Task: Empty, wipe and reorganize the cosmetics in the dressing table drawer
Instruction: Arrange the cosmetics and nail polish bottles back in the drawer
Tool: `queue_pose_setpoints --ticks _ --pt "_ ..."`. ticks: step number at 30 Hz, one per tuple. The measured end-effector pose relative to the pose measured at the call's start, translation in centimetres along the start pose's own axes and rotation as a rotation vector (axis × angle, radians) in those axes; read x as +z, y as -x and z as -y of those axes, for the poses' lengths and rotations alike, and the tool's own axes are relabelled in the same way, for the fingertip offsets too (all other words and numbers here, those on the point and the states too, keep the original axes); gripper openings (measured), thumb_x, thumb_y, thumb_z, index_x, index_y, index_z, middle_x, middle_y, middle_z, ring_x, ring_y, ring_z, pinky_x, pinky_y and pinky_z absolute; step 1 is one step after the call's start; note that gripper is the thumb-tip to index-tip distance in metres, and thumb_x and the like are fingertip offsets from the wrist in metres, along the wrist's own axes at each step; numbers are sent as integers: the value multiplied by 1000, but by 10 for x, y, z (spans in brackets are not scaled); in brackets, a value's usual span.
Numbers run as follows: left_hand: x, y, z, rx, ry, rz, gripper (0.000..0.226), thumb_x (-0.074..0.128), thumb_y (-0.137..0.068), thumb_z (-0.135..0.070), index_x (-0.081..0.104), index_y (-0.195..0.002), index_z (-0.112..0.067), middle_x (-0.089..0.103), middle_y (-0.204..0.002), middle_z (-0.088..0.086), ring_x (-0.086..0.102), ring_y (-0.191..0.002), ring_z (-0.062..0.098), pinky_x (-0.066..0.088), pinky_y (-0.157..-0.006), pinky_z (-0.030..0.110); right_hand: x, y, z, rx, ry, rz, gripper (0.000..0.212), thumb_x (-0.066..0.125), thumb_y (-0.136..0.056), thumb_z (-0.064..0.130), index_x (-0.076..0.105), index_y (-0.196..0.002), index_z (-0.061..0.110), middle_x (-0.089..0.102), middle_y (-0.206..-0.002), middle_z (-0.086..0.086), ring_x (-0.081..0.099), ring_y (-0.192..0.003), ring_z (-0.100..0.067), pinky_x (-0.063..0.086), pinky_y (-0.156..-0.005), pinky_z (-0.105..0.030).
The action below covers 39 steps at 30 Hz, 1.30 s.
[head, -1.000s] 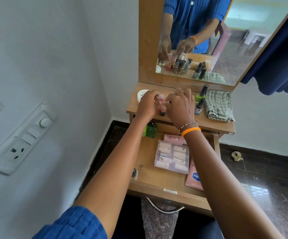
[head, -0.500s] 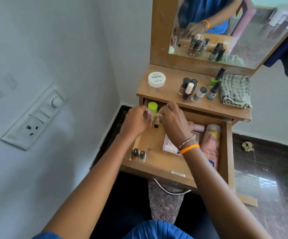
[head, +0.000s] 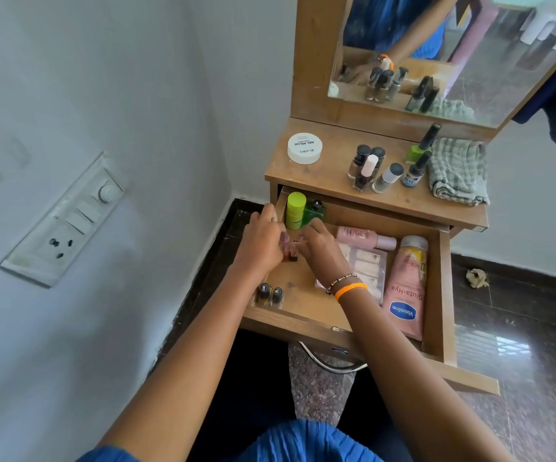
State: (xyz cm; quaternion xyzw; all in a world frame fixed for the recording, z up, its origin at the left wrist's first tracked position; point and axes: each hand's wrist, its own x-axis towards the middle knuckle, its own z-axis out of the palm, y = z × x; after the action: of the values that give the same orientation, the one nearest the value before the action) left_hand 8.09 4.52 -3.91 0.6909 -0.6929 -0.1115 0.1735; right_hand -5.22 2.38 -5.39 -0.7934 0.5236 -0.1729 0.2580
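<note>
The wooden drawer (head: 435,288) stands pulled out under the dressing table top (head: 330,175). My left hand (head: 260,245) and my right hand (head: 320,251) meet over the drawer's left side, both holding small pink and red nail polish bottles (head: 290,253) low over the drawer floor. In the drawer lie a yellow-green bottle (head: 296,210), a green bottle (head: 315,211), a pink bottle (head: 365,237), a clear box of nail tips (head: 368,265), a pink Vaseline tube (head: 406,288) and two black-capped bottles (head: 270,295).
On the table top stand a white round jar (head: 305,148), several nail polish bottles (head: 370,170), two taller bottles (head: 420,155) and a folded checked cloth (head: 458,170). A mirror (head: 453,55) rises behind. A wall with a switch panel (head: 66,221) is close on the left.
Both hands came down from the table top into the drawer with the small pink and red bottles, then moved lower toward the drawer floor. The camera has tilted down.
</note>
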Motion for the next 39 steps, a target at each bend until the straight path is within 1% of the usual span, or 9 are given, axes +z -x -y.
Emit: queue_pose_setpoints --ticks 2,6,10,14,18,23,28,33,39 --pt "-2 -2 1 -11 8 20 11 71 -80 -15 62 -76 -13 40 -99 0 33 -84 13 30 -68 26 4 0 0 0 -9 26 23 59 -87 17 59 -102 -1 52 -109 -18 58 -90 -35 48 -80 -48" --pt "-3 -2 2 -12 9 53 19 71 -80 -14 55 -69 -17 41 -100 0 33 -85 13 33 -70 26 6 -1 -1 25 -37 77 32 65 -83 25 61 -107 4 57 -111 -14 60 -90 -30 49 -79 -40" --pt "0 2 2 -27 28 15 8 70 -81 -13 62 -78 -14 43 -102 0 33 -86 12 31 -71 24 6 1 -2 4 -35 49 23 57 -89 21 64 -102 3 61 -106 -17 59 -91 -32 41 -73 -31" --pt "3 4 5 -29 53 2 5 69 -81 -12 64 -82 -13 45 -105 2 33 -89 13 33 -74 23 8 1 -4 -15 -25 24 23 52 -91 20 64 -97 1 65 -97 -20 61 -88 -33 43 -71 -36" --pt "4 5 5 -33 65 -15 5 69 -82 -12 64 -80 -12 46 -106 3 34 -90 13 35 -75 23 13 0 -5 -26 -16 12 21 53 -91 22 63 -97 4 66 -98 -19 62 -88 -34 46 -71 -35" --pt "6 8 5 -33 63 -59 20 68 -82 -9 52 -72 -18 46 -104 2 34 -89 13 31 -72 22 15 1 -6 -47 -1 -2 22 54 -92 26 63 -96 6 66 -97 -19 62 -87 -35 48 -71 -38" --pt "8 9 7 -29 79 -71 10 68 -81 -7 61 -80 -14 39 -99 -4 34 -89 13 29 -72 21 17 0 -7 -55 17 -8 26 52 -93 27 62 -99 5 65 -98 -20 61 -88 -36 47 -72 -39" --pt "9 9 8 -27 80 -77 5 68 -82 -11 62 -83 -12 45 -103 2 35 -89 14 29 -72 21 18 -1 -6 -47 25 -16 25 54 -91 28 63 -103 9 69 -94 -19 64 -86 -36 52 -73 -43" --pt "12 11 8 -33 85 -104 5 65 -83 -7 62 -85 -11 46 -107 3 34 -91 12 31 -73 20 21 -1 -6 -57 31 0 20 58 -88 22 63 -98 6 69 -92 -19 63 -86 -36 51 -71 -43"
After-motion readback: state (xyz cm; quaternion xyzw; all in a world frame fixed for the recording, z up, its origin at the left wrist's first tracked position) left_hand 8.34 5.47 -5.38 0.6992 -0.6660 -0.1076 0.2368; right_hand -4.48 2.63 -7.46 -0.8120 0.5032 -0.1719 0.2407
